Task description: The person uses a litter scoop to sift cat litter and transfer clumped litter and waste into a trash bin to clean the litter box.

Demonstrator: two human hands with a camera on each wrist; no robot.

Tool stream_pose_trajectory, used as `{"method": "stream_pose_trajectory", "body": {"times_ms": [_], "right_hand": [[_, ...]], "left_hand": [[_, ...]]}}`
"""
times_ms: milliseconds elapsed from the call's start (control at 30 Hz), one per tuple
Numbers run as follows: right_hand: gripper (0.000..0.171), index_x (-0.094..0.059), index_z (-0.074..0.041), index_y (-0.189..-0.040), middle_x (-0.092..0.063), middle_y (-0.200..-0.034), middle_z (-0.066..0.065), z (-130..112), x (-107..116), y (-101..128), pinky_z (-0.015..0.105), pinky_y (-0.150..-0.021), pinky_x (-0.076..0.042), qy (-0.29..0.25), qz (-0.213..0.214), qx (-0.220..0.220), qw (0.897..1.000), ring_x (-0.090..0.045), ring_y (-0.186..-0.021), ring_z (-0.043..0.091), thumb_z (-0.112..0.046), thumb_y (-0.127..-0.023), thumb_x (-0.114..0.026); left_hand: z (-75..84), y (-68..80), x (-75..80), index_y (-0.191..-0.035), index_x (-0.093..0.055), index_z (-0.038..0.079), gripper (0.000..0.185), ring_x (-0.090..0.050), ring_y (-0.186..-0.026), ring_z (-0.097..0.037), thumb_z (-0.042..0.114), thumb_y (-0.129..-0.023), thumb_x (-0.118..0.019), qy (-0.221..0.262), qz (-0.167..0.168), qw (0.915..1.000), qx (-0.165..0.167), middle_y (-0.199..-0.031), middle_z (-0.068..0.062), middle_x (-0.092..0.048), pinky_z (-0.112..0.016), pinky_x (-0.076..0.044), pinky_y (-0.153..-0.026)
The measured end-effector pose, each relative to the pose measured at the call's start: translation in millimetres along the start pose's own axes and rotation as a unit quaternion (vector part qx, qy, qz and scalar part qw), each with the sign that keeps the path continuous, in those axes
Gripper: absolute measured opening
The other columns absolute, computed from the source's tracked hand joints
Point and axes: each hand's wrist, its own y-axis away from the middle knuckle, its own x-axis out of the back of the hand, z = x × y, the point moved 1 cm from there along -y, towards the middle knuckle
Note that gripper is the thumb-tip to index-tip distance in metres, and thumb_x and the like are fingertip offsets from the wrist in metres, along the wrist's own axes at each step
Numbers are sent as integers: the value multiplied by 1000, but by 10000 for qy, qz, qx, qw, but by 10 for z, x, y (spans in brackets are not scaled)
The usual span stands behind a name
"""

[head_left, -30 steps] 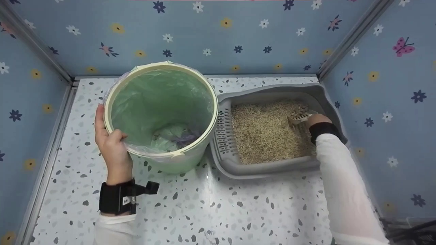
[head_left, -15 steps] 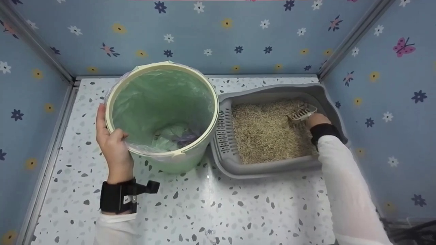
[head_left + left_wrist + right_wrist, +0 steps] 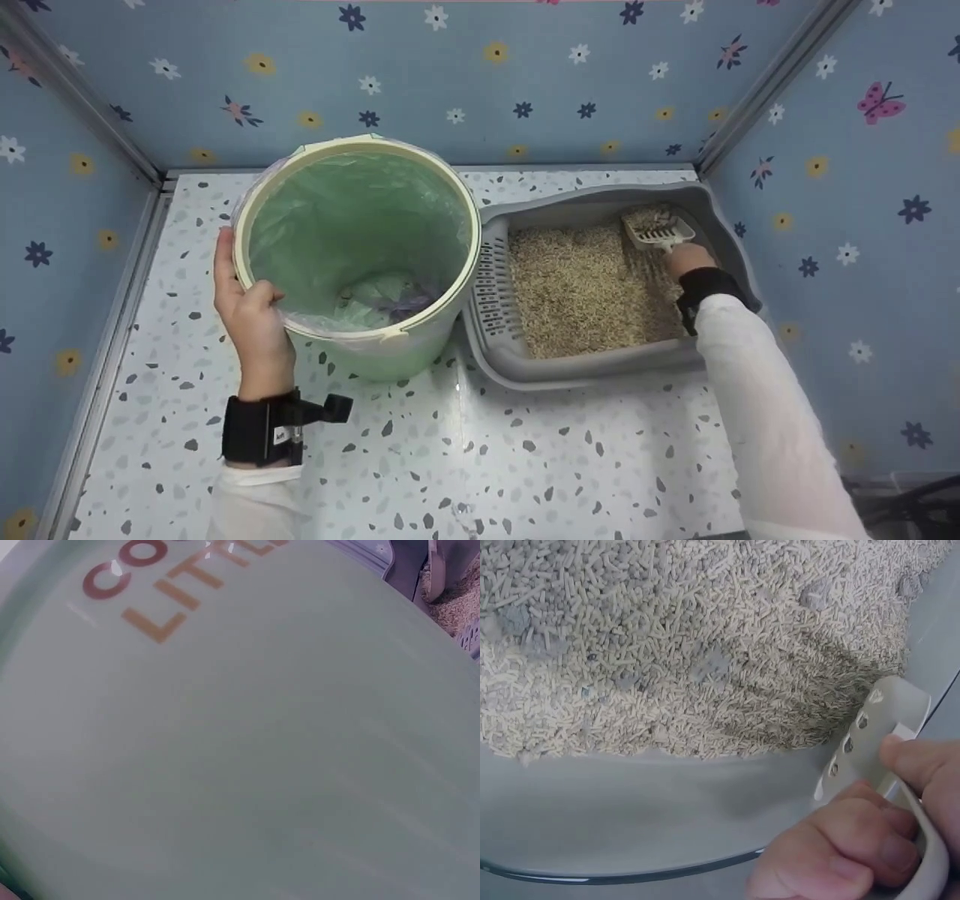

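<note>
Up front, scoop (image 3: 658, 231) juts beyond right grip (image 3: 686, 260), over litter (image 3: 585, 289).

We see a pale green bin (image 3: 360, 255) with a cream rim, lined with a translucent green bag (image 3: 352, 225); on its wall, in the left wrist view, brown and gold letters (image 3: 172, 577). The litter tray (image 3: 592, 367) is grey, its pellets (image 3: 585, 292) beige with a few grey clumps. The scoop (image 3: 656, 229) is off-white. Our floor (image 3: 487, 465) is white terrazzo, speckled grey and black. The walls (image 3: 465, 75) are light blue, strewn with white, yellow and navy flowers, plus a pink butterfly (image 3: 881, 103). Both sleeves are white, both wrist straps black.
</note>
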Motion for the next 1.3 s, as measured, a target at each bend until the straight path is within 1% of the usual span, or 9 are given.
{"method": "stream_pose_trajectory", "body": {"times_ms": [67,133,300,400,500,667,800,933,1300], "right_hand": [[35,-49,7,-71,-56,-88,36,-406,291,487,54,-78,-46,-36,-40,-54,10000,-56,-83,48,-12,-98,-36],[35,-48,7,-70,-55,-86,35,-570,413,699,52,-78,-46,44,-7,23,10000,-55,-81,46,-10,-97,-35],[39,-52,10,-80,-52,-79,26,-395,388,570,47,-72,-45,163,-308,151,9993,-50,-71,37,-18,-98,-32],[43,-54,14,-87,-54,-88,34,-305,367,517,52,-81,-46,80,-402,177,9990,-54,-81,44,-20,-99,-31],[45,-55,12,-81,-51,-76,29,-285,370,547,51,-80,-45,95,-503,255,9984,-53,-75,42,-19,-101,-30],[45,-45,-4,-61,-31,-57,3,-300,355,710,37,-60,-39,313,-510,469,9971,-34,-51,18,-18,-102,-32],[47,-51,10,-77,-42,-64,13,-290,291,896,45,-64,-45,-130,-148,197,9996,-49,-56,29,-25,-102,-33],[57,-36,28,-113,-52,-77,31,-262,166,1014,56,-73,-47,-420,296,211,9985,-57,-76,48,-28,-103,-33],[42,-44,14,-105,-53,-64,24,-232,-249,1140,53,-54,-43,-914,1978,617,9740,-57,-58,43,-28,-100,-43]], "left_hand": [[-3,-3,-2,-150,-24,16,87,-32,-138,-19,-19,-71,-21,-9,-13,10000,18,-155,2,-23,-39,-32,-111],[-4,-2,-1,-150,-24,16,87,-32,-138,-20,-19,-71,-21,-47,-18,10000,11,-155,2,-24,-39,-33,-111],[0,-5,8,-150,-25,17,87,-33,-138,-21,-19,-71,-22,2,24,10000,77,-155,3,-25,-39,-33,-110],[4,-5,15,-150,-25,17,87,-33,-138,-20,-19,-71,-22,-3,64,9999,96,-155,4,-24,-39,-33,-110],[7,-7,20,-150,-24,17,88,-31,-139,-18,-20,-71,-22,-40,79,9999,102,-155,5,-24,-38,-32,-111],[9,-10,15,-151,-23,18,88,-29,-139,-15,-20,-72,-22,-99,73,9998,124,-155,6,-22,-35,-31,-112],[0,-6,2,-151,-23,19,87,-29,-139,-15,-19,-73,-22,-149,49,9998,139,-155,7,-22,-36,-32,-111],[-7,-6,-6,-150,-24,20,86,-31,-138,-16,-18,-73,-22,-132,49,9998,108,-155,6,-23,-40,-33,-108],[-2,-20,7,-150,-25,18,88,-30,-139,-19,-20,-71,-23,-72,58,9999,66,-155,4,-22,-40,-33,-110]]}}
